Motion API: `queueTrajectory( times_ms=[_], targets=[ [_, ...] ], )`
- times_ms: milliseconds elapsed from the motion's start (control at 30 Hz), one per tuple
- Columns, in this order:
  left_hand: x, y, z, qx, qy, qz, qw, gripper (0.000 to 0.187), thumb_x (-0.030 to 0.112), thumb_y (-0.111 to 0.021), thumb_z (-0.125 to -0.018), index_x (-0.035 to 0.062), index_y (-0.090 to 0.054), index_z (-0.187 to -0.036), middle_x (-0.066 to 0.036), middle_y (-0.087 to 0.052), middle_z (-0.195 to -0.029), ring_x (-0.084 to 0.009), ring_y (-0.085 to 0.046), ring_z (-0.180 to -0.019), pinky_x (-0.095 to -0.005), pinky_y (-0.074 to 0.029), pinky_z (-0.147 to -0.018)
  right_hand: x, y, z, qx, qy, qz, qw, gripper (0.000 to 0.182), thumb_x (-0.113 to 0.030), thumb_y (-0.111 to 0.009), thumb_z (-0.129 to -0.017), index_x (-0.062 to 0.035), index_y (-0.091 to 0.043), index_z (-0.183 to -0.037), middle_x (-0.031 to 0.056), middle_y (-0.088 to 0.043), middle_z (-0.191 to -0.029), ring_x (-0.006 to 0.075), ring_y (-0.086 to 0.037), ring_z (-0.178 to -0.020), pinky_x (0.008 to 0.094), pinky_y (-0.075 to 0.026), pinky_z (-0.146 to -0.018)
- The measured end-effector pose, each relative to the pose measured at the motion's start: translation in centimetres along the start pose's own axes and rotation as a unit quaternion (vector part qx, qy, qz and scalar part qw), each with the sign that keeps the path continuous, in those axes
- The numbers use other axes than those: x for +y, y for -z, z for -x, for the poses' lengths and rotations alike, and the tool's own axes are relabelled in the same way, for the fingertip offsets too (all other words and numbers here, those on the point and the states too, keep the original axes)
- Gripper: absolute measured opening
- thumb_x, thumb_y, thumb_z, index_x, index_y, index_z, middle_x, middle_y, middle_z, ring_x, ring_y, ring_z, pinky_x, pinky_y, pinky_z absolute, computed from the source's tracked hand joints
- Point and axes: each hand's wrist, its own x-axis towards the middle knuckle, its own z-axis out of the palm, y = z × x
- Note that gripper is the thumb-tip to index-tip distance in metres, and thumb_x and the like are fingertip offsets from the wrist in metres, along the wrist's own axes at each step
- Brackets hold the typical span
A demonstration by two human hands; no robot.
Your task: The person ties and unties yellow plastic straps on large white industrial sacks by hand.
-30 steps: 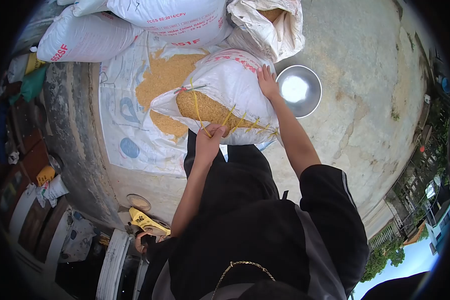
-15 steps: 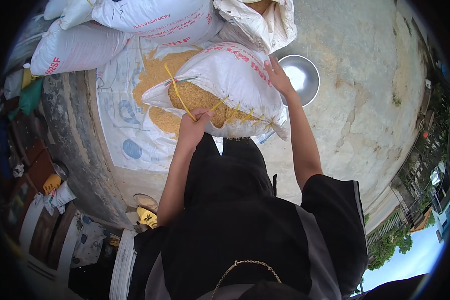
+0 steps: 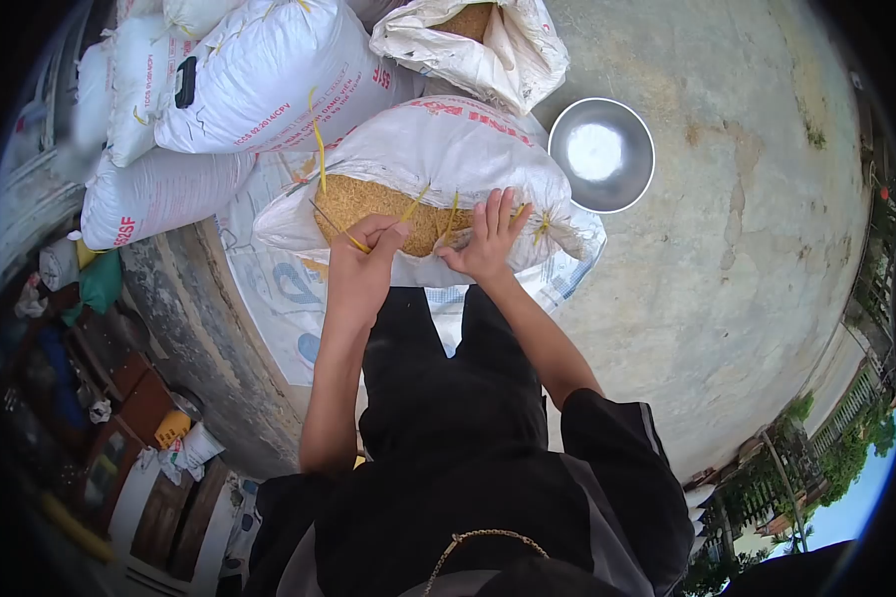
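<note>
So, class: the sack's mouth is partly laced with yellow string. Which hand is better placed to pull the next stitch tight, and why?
Probably the left hand: it already pinches the yellow string at the open end of the sack, above the exposed grain. The right hand lies spread on the laced seam, steadying it.

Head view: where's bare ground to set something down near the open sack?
Free: the grey concrete floor right of the open white grain sack and beyond the round metal bowl. Crowded: the stacked white sacks on the left; both hands work at the sack's mouth.
</note>
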Motion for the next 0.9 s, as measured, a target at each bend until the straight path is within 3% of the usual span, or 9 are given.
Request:
queueTrajectory(
  times_ms=[167,300,467,567,600,633,767,833,900],
  targets=[
    [1.3,0.6,-0.6,0.01,0.024,-0.038,0.999,0.015,0.015,-0.065,-0.087,0.0013,-0.069,-0.093,0.011,-0.039,-0.06,-0.0001,-0.029,-0.054,-0.0203,-0.02,-0.048,-1.6,4.7,3.8,0.123,-0.017,-0.011,0.992,0.098,-0.077,-0.034,-0.083,-0.0061,-0.018,-0.149,0.0218,-0.022,-0.152,0.0431,-0.017,-0.141,0.0697,-0.001,-0.106],
    [2.1,-0.4,0.3,-0.005,0.007,-0.063,0.998,0.016,0.015,-0.064,-0.088,0.0009,-0.069,-0.094,0.012,-0.039,-0.059,0.0005,-0.027,-0.052,-0.0199,-0.018,-0.047,0.4,-3.2,0.7,0.131,-0.008,0.003,0.991,0.099,-0.079,-0.03,-0.082,-0.0091,-0.017,-0.15,0.0201,-0.022,-0.153,0.0415,-0.017,-0.142,0.0692,0.001,-0.107],
    [2.8,0.5,-0.1,0.023,0.005,-0.087,0.996,0.018,0.014,-0.064,-0.088,-0.0008,-0.068,-0.098,0.012,-0.038,-0.057,0.0013,-0.026,-0.052,-0.0193,-0.017,-0.047,-1.9,0.5,6.3,0.151,0.003,-0.037,0.988,0.098,-0.078,-0.037,-0.082,-0.009,-0.018,-0.15,0.0199,-0.024,-0.152,0.0422,-0.021,-0.141,0.0707,-0.002,-0.106],
    [2.4,0.1,1.9,0.018,0.016,-0.101,0.995,0.018,0.013,-0.063,-0.088,-0.0008,-0.068,-0.098,0.012,-0.038,-0.057,0.0015,-0.026,-0.051,-0.0191,-0.017,-0.046,-0.2,-5.2,3.7,0.082,-0.035,-0.022,0.996,0.098,-0.076,-0.038,-0.082,-0.0081,-0.018,-0.149,0.0189,-0.025,-0.152,0.0418,-0.021,-0.141,0.069,-0.002,-0.107],
    [2.6,0.2,2.1,0.027,0.011,-0.113,0.993,0.017,0.013,-0.063,-0.089,-0.0007,-0.068,-0.098,0.012,-0.038,-0.057,0.0015,-0.026,-0.051,-0.019,-0.017,-0.046,0.5,-5.1,3.4,0.124,0.053,-0.003,0.991,0.098,-0.075,-0.041,-0.082,-0.0053,-0.019,-0.148,0.0203,-0.027,-0.151,0.0422,-0.022,-0.14,0.0678,-0.003,-0.108],
    [2.4,0.7,2.0,0.032,0.01,-0.109,0.993,0.017,0.013,-0.063,-0.089,-0.0007,-0.068,-0.098,0.012,-0.038,-0.057,0.0015,-0.026,-0.051,-0.019,-0.017,-0.046,1.0,-4.7,3.5,0.123,0.058,-0.006,0.991,0.098,-0.075,-0.041,-0.082,-0.0053,-0.019,-0.148,0.0203,-0.027,-0.151,0.0422,-0.022,-0.14,0.0678,-0.003,-0.108],
    [2.6,3.3,1.6,0.053,0.032,-0.121,0.991,0.018,0.015,-0.062,-0.09,0.0003,-0.068,-0.099,0.012,-0.04,-0.059,0.0006,-0.027,-0.054,-0.0189,-0.019,-0.048,0.8,-3.4,3.5,0.175,0.008,-0.005,0.984,0.095,-0.073,-0.04,-0.084,-0.0051,-0.021,-0.148,0.0211,-0.028,-0.15,0.0423,-0.023,-0.14,0.0671,-0.001,-0.108],
    [2.5,3.6,1.9,0.047,0.039,-0.122,0.991,0.018,0.016,-0.063,-0.09,0.0008,-0.068,-0.098,0.012,-0.039,-0.059,0.0005,-0.026,-0.054,-0.019,-0.018,-0.048,2.0,-5.3,2.5,0.105,-0.072,0.055,0.99,0.095,-0.074,-0.038,-0.084,-0.0054,-0.019,-0.149,0.0218,-0.026,-0.151,0.0421,-0.021,-0.141,0.0665,0.001,-0.108],
    [2.0,4.4,1.8,0.05,0.041,-0.135,0.989,0.018,0.016,-0.063,-0.09,0.0008,-0.068,-0.097,0.012,-0.04,-0.059,0.0006,-0.026,-0.054,-0.0194,-0.018,-0.048,2.7,-5.4,1.7,0.131,0.001,0.061,0.99,0.097,-0.074,-0.038,-0.084,-0.0046,-0.019,-0.148,0.0241,-0.022,-0.152,0.0418,-0.017,-0.142,0.0663,0.002,-0.108]
  ],
)
